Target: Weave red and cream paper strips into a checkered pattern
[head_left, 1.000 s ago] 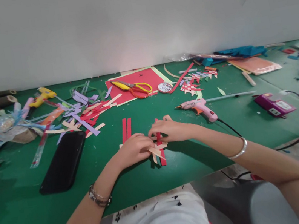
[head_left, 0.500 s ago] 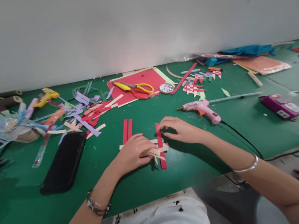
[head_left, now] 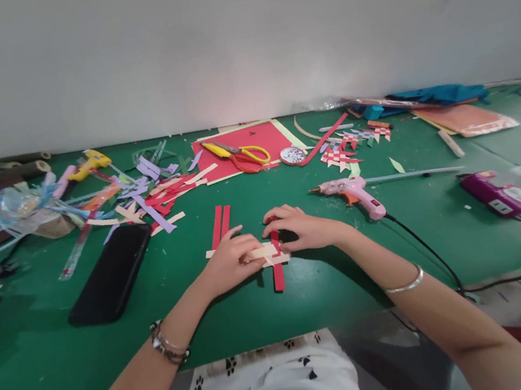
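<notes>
My left hand is closed on cream paper strips, pinched between thumb and fingers, their free ends pointing right. Under that hand, two red paper strips stick out side by side at the top, crossing another cream strip that lies on the table. My right hand curves over a single upright red paper strip, fingertips on its upper part and thumb by its right edge. This strip crosses the cream ones, and its lower end shows below them. The palms hide part of the weave.
A black phone and a heap of coloured strips lie left. Behind are yellow-handled scissors on red paper. To the right are a pink glue gun with a cord and a purple power strip.
My right hand has moved slightly left and closed in around the upright red strip. That strip now sits further left, nearer my left hand, and the loose cream strips lie flatter.
</notes>
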Demonstrator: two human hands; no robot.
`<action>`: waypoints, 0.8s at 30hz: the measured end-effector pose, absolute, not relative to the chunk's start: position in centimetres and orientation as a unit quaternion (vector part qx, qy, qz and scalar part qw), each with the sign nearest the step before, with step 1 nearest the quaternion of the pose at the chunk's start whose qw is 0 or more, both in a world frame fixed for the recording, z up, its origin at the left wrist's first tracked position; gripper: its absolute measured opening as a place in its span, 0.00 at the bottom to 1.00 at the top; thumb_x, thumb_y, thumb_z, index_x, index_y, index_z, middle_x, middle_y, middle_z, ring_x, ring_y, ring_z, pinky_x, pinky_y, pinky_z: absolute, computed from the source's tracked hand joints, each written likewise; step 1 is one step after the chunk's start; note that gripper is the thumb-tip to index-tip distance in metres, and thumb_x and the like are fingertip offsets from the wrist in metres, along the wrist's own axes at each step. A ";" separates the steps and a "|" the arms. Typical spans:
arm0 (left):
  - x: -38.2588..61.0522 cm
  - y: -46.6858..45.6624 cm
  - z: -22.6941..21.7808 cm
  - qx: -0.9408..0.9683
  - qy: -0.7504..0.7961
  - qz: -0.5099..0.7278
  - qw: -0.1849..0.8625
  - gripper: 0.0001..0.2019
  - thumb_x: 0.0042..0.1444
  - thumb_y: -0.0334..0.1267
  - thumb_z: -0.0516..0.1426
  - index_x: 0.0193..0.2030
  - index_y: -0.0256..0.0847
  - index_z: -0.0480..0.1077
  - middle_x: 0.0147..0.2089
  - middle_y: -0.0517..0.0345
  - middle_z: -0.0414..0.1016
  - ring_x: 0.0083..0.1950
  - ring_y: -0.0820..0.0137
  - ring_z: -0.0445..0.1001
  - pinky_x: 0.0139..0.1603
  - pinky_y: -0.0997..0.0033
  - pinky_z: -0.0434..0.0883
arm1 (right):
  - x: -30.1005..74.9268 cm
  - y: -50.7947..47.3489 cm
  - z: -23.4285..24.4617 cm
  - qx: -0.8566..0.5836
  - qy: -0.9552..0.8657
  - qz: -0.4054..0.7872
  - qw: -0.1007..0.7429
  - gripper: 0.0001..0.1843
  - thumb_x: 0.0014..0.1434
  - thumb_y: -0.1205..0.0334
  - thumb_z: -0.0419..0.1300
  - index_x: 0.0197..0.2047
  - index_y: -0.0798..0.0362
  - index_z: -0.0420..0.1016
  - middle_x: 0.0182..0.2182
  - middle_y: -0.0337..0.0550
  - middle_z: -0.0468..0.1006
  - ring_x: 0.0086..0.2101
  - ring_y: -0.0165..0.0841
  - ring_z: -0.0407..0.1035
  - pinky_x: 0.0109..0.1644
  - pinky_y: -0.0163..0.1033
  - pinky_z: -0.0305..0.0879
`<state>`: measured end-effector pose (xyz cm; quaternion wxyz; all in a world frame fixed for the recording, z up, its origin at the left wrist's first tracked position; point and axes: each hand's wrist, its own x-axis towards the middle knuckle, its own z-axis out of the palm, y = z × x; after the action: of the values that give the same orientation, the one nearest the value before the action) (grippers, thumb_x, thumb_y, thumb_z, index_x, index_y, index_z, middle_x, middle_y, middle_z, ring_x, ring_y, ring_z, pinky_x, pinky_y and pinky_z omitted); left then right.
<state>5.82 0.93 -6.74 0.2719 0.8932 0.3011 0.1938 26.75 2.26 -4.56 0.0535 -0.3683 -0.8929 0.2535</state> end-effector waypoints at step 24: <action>-0.8 -3.0 -6.1 0.907 0.400 0.096 0.093 0.22 0.61 0.48 0.42 0.59 0.42 0.56 0.58 0.47 0.58 0.56 0.59 0.60 0.54 0.58 0.61 | 26.9 1.9 -4.7 -0.336 -0.908 0.236 0.081 0.07 0.55 0.64 0.54 0.38 0.55 0.70 0.45 0.50 0.64 0.48 0.37 0.57 0.53 0.45 0.55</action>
<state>-0.77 -3.05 -6.15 0.0934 0.9067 0.3999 0.0958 26.88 1.88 -4.69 0.0808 -0.3363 -0.9081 0.2362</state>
